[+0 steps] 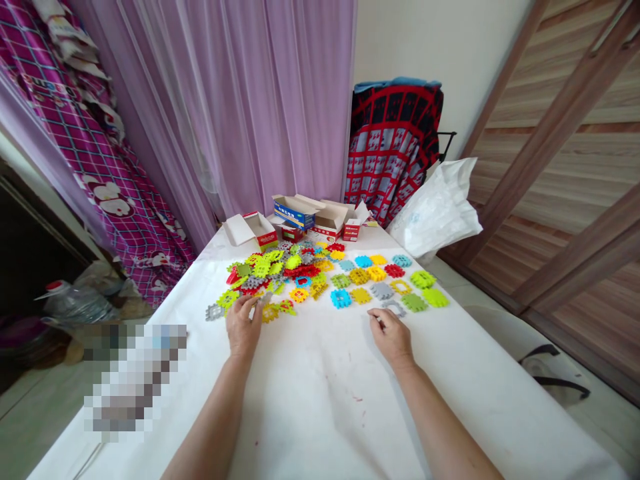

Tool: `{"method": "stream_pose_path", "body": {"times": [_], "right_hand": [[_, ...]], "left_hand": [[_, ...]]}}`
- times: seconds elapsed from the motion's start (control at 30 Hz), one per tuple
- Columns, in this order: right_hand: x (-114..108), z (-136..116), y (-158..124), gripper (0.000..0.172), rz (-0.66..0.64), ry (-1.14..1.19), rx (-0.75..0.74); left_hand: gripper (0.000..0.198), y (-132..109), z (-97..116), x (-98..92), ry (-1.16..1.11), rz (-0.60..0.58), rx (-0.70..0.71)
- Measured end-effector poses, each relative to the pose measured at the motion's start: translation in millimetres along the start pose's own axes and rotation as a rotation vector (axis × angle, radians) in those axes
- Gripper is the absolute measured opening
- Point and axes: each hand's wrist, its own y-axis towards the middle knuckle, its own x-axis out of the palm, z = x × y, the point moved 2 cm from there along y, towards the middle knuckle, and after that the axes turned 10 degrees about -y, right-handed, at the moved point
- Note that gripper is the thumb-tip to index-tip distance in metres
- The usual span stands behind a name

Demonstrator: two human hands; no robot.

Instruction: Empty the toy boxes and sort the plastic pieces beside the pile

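My left hand (243,328) is at the near edge of a heaped pile of toothed plastic building tiles (263,267) in lime, red, grey and yellow. Its fingers are closed; a grey tile (267,297) shows by the thumb, but I cannot tell whether it is gripped. A yellow tile (271,313) lies just right of that hand, a grey square tile (215,312) to its left. My right hand (393,335) rests over the white cloth with fingers curled in and nothing visible in them. Just beyond it is a grey ring-shaped tile (394,308), in front of spread-out rows including a blue tile (341,298).
Opened cardboard boxes stand behind the pile, among them a blue box (293,212) and a red-and-white box (259,230). A white plastic bag (436,207) leans at the right far corner. The white-covered table (320,407) has a blurred-out object on its left edge.
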Motion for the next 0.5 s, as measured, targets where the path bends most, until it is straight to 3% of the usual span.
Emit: {"method": "stream_pose_path", "body": {"times": [0.1, 0.23, 0.37, 0.5], "right_hand": [[0.0, -2.1, 0.2, 0.027, -0.009, 0.01, 0.002], [-0.5, -16.4, -1.5, 0.026, -0.027, 0.046, -0.012], [0.0, -47.7, -6.1, 0.031, -0.049, 0.112, -0.152], [2.4, -77.7, -9.2, 0.05, -0.095, 0.056, -0.298]], "left_hand": [[0.044, -10.2, 2.6, 3.3, -0.228, 0.023, -0.182], [0.057, -28.8, 17.4, 15.9, -0.344, -0.099, -0.339], [0.056, -43.5, 35.2, 33.6, -0.505, -0.261, -0.501], [0.05, -53.3, 45.1, 49.1, -0.504, -0.368, -0.515]]}}
